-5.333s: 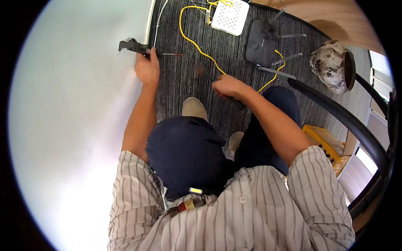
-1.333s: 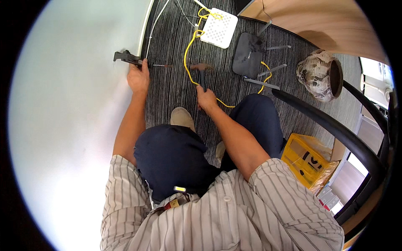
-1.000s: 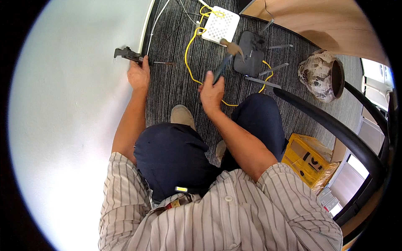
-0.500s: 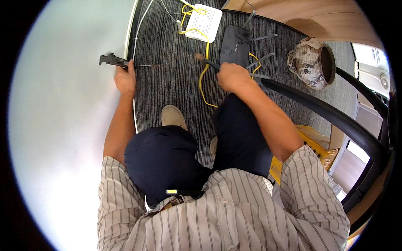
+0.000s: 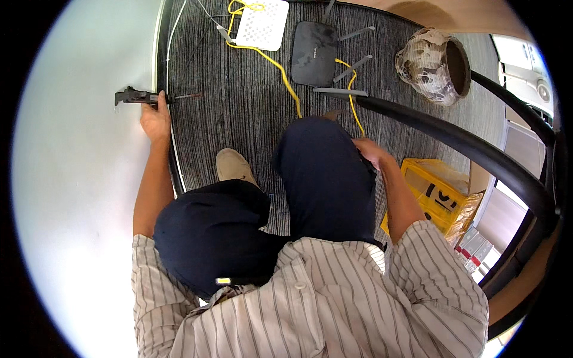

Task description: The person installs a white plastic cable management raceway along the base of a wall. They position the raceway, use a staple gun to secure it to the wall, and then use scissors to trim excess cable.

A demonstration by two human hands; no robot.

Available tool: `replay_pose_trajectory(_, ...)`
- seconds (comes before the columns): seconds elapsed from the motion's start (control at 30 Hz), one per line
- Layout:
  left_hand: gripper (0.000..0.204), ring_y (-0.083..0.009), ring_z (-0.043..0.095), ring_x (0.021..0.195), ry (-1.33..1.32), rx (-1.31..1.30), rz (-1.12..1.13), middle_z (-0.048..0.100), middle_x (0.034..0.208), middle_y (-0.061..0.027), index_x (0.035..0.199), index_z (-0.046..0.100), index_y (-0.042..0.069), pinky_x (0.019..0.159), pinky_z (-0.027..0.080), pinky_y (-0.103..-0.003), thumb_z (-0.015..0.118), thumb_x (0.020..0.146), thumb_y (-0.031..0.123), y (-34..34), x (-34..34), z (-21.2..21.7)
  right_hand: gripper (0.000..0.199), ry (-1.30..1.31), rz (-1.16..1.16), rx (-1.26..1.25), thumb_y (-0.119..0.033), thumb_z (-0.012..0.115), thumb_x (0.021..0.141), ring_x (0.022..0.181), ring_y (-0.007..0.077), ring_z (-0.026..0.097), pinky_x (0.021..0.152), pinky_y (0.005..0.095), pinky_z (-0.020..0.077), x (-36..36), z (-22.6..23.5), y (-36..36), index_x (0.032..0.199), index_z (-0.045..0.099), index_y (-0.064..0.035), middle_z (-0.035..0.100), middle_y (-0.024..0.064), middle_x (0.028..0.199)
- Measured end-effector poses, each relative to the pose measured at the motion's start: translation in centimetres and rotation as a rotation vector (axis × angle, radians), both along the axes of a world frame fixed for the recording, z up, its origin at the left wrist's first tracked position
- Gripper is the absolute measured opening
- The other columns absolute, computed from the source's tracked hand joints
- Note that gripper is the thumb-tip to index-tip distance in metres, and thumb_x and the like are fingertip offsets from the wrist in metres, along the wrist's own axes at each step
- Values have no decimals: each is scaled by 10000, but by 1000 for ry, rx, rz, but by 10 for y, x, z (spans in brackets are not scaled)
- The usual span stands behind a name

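My left hand [image 5: 156, 123] is at the white wall's lower edge, closed around a black clamp-like tool [image 5: 142, 96] with a hooked end toward the wall. A thin, reddish-tipped screwdriver shaft [image 5: 188, 95] sticks out on the other side of the hand, over the carpet. Beside my right knee is my right hand [image 5: 371, 153], its fingers partly hidden by the trouser leg. Past the knee shows the brown tip of a brush [image 5: 332, 114], in line with that hand; its handle is hidden.
On the grey carpet [image 5: 239, 119] lie a white router [image 5: 262, 27], a black router [image 5: 314, 55] with several antennas, and a yellow cable [image 5: 280, 68]. To the right are a patterned pot [image 5: 427, 65], a black curved chair frame [image 5: 441, 134] and a yellow crate [image 5: 439, 197].
My right hand has drawn back with the brush, from above the carpet near the black router to beside my right knee. The left hand keeps its hold; the whole view has shifted.
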State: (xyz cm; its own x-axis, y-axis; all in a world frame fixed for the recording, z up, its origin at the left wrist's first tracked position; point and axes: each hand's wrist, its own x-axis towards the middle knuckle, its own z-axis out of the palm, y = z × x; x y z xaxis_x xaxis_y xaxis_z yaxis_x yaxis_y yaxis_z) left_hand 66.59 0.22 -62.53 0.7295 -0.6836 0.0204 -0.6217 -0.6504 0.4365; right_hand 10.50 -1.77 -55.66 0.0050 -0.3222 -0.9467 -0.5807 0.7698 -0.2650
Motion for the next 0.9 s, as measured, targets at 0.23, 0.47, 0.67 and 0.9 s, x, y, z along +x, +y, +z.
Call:
replay_pose_trajectory(0.23, 443, -384, 676, 885, 120, -92, -16, 701, 939, -222, 1032, 626, -38, 801, 509, -437, 663, 901, 384, -7, -14, 11, 544, 304, 260, -122, -529, 637, 862, 552, 203, 572, 517, 365, 450, -67, -15, 17, 881, 614, 14, 586, 97, 637)
replay_pose_trajectory(0.47, 435, -409, 655, 889, 146, -144, -18, 692, 927, -223, 1026, 623, -31, 794, 497, -454, 662, 898, 382, 2, 1, -5, 306, 496, 652, -707, -327, 597, 922, 675, 250, 602, 617, 392, 459, -84, 1, 76, 972, 597, -25, 614, 147, 746)
replay_pose_trajectory(0.67, 427, -392, 672, 864, 74, -132, -32, 699, 917, -212, 1023, 621, -25, 795, 505, -447, 660, 892, 380, -4, -7, 7, 205, 380, 615, -736, -208, 627, 900, 618, 314, 564, 595, 416, 454, -76, -42, 66, 996, 568, -37, 542, 209, 713)
replay_pose_trajectory(0.9, 411, -380, 679, 830, 110, -174, 0, 704, 892, -201, 977, 641, -9, 772, 514, -440, 694, 866, 384, 2, 1, -2, 381, 309, 334, -918, -370, 689, 891, 684, 271, 634, 647, 415, 489, -4, -21, 20, 954, 643, 3, 669, 188, 803)
